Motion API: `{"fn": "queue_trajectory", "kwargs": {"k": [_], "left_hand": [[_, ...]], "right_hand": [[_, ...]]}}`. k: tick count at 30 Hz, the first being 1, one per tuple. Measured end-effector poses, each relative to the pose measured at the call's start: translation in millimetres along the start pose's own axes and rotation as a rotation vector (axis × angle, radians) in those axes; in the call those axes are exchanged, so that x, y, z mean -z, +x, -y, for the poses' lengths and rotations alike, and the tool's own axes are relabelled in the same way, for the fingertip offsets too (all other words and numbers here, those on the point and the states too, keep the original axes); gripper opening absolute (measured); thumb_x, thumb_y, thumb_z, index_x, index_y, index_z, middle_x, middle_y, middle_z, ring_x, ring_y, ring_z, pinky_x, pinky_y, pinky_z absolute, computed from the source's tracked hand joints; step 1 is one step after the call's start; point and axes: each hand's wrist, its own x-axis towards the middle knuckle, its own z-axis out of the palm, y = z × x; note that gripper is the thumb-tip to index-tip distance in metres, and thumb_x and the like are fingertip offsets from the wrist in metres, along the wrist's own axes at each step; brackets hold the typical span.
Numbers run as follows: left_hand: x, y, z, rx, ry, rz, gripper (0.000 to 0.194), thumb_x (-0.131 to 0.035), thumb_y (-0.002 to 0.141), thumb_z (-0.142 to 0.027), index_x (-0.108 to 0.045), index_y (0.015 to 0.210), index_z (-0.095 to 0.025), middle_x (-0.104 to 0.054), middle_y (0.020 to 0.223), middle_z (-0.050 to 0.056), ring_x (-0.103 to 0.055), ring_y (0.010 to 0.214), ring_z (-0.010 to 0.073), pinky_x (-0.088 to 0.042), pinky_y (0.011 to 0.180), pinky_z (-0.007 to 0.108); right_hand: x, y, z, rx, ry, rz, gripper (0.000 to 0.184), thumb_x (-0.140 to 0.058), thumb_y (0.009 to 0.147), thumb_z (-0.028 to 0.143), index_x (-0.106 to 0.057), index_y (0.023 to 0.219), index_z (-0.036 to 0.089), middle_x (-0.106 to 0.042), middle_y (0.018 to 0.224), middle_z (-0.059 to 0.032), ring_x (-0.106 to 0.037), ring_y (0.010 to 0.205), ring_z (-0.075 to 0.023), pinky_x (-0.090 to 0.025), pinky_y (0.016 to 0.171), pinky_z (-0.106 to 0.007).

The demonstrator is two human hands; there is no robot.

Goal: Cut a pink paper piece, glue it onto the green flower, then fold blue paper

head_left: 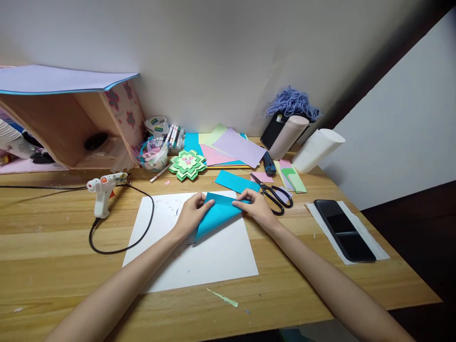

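Both my hands on one piece of blue paper [220,216], folded over on itself, held above the white sheet [199,268], near that sheet's far edge. Left hand [194,211]: pinching the paper's upper left side, thumb on top, other fingers curled, partly hidden by the paper. Right hand [258,206]: pinching the right-hand corner, thumb in front, index finger bent behind it. The blue paper's lower point hangs toward me, close to my left wrist; can't tell whether that tip touches the sheet.

White sheet lies flat on the wooden table [57,242], dark specks on it. Just beyond my right hand: black-handled scissors [272,191], blades toward the wall, and a flat blue strip [237,181] partly under the blades. Left of the sheet: white glue gun [103,192], its black cord [153,213] looping over the sheet's left edge. Far side, beyond my hands: layered green paper flower [188,166] with pink bits at its centre, next to the clear tub [156,160] of paper scraps. Markers [174,136] behind these. Coloured sheets stacked by the wall, lilac sheet [244,146] on top. Right side: black phone [344,230] lying on white paper [379,251], well apart from my right hand. Near edge: thin pale green scrap [224,298], between my forearms.
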Motion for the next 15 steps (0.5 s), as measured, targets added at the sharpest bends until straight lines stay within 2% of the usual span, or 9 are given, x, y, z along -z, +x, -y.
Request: {"fn": "queue_trajectory", "kwargs": {"k": [5, 15], "left_hand": [[-0.7, -1.9, -1.0, 0.054, -0.054, 0.053, 0.032, -0.054, 0.076, -0.047, -0.058, 0.080, -0.015, -0.055, 0.067, -0.001, -0.047, 0.060, 0.0117, -0.035, 0.053, 0.022], [0.2, -2.1, 1.5, 0.000, 0.106, -0.015, 0.036, -0.048, 0.079, -0.048, -0.049, 0.063, -0.016, -0.037, 0.055, -0.004, -0.035, 0.053, 0.0094, -0.028, 0.048, 0.021]], "right_hand": [[-0.3, 1.0, -2.3, -0.003, -0.016, -0.026, 0.028, -0.073, 0.061, 0.038, -0.056, 0.069, 0.017, -0.058, 0.073, -0.0002, -0.055, 0.072, -0.0153, -0.041, 0.066, -0.026], [-0.3, 2.5, -6.5, 0.017, 0.006, -0.016, 0.030, -0.072, 0.061, 0.039, -0.054, 0.071, 0.018, -0.057, 0.075, -0.0007, -0.056, 0.076, -0.0163, -0.042, 0.068, -0.027]]}}
